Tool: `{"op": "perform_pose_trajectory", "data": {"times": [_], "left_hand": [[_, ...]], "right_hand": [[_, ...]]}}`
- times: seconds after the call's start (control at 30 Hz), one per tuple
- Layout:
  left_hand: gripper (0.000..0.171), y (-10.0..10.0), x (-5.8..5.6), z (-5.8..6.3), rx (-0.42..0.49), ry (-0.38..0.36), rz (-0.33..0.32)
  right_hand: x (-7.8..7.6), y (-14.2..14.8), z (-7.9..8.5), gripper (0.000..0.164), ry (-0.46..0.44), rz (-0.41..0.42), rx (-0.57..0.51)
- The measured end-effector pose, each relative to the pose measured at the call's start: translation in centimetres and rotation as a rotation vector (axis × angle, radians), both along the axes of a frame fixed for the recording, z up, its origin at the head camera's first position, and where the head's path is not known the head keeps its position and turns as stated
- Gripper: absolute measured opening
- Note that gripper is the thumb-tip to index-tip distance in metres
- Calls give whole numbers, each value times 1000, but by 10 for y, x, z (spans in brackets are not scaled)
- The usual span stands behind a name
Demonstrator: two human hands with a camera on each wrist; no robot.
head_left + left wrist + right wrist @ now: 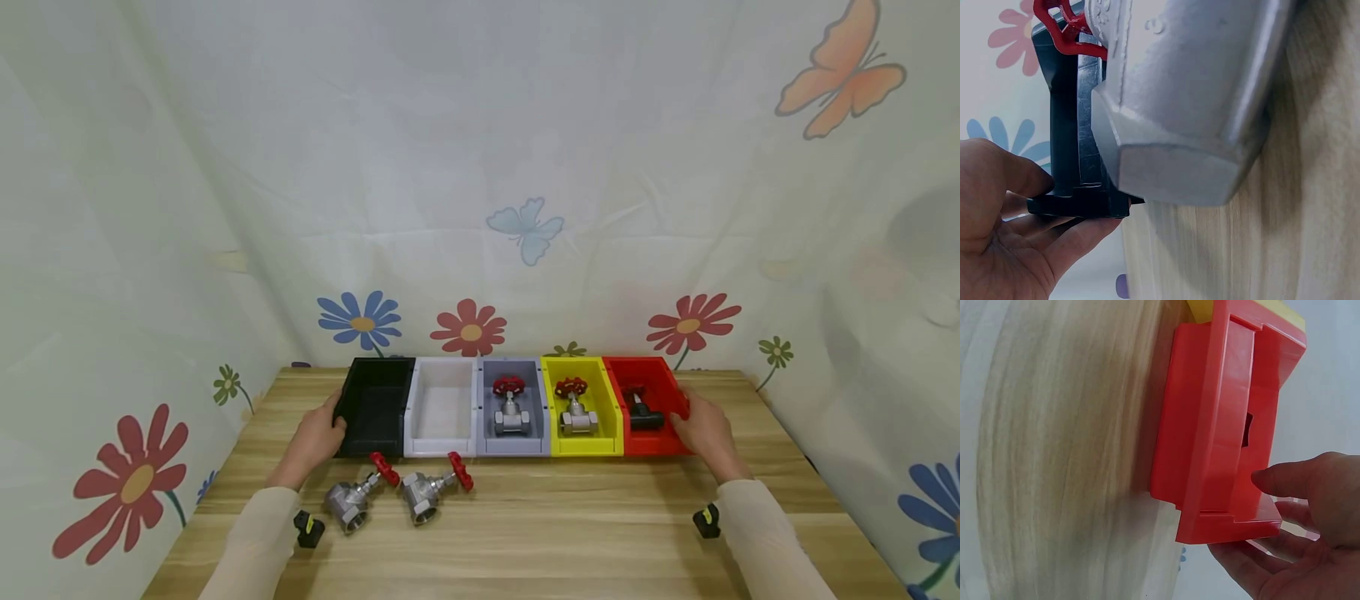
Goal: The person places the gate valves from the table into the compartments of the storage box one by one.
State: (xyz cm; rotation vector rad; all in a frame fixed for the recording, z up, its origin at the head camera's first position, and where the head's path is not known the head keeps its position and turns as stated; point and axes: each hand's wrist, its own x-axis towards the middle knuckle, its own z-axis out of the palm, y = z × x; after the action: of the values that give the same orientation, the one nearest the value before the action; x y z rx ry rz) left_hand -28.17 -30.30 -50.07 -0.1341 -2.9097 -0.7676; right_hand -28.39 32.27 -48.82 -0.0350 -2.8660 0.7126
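Observation:
My left hand (318, 435) grips the outer wall of the black bin (369, 448), thumb over the rim and fingers outside. At the other end of the row, my right hand (705, 429) holds the red bin (1225, 437) by its outer wall, thumb inside. Between them stand a white bin (440, 448), a grey bin (513, 448) and a yellow bin (587, 448), side by side. One metal gate valve (512, 421) with a red handwheel lies in the grey bin, another valve (579, 422) in the yellow. A black-bodied piece (645, 418) with a red top lies in the red bin.
Two metal valves (348, 505) with red handwheels lie on the wooden table (570, 533), in front of the black and white bins and close to my left forearm. A flower-printed curtain (420, 275) hangs right behind the bin row and along both sides.

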Motion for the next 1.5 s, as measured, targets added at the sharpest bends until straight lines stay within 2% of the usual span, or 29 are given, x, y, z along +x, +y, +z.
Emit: {"op": "perform_pose_trajectory", "data": {"times": [0.17,0.47,0.57,0.7,0.93,1.33,1.5], "left_hand": [[58,0,1,0,-6,16,1],[59,-1,6,4,9,-31,-5],[56,-2,7,7,23,-2,-1],[52,-3,9,13,42,54,0],[51,-1,16,25,39,75,-11],[49,15,37,52,-23,134,-29],[50,25,47,62,-40,129,-45]], "right_hand": [[0,1,-1,56,0,1,-1],[0,4,-2,55,12,-6,10],[-1,4,-2,54,18,-8,16],[-1,5,-2,54,14,-11,13],[-1,5,-4,55,4,-16,5],[0,6,-3,55,-15,-15,-1],[-2,7,-5,55,-11,-9,5]]}}
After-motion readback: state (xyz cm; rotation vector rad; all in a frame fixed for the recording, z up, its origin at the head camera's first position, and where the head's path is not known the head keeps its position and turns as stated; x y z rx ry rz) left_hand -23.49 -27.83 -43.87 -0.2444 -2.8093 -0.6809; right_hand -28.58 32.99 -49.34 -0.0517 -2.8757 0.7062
